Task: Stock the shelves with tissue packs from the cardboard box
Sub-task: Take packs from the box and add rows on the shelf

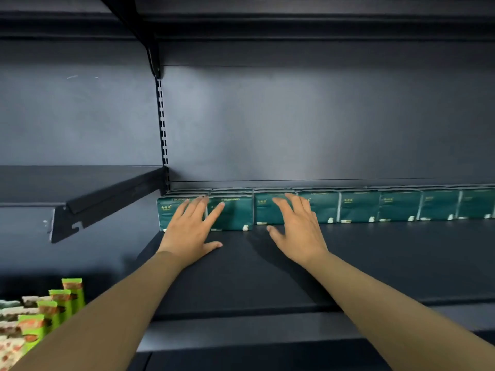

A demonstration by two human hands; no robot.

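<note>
A row of several dark green tissue packs (359,206) stands upright along the back of a dark shelf (375,263), with more packs behind them. My left hand (190,226) lies flat with straight fingers against the two leftmost packs (235,212). My right hand (297,227) presses with spread fingers on the third pack (263,210). Neither hand grips anything. The cardboard box is out of sight.
A slotted upright post (162,121) and a slanted shelf bracket (107,202) stand left of the row. An upper shelf (267,17) hangs overhead. Green and orange packets (53,306) fill a lower shelf at the bottom left. The shelf's front lip (254,330) runs below my forearms.
</note>
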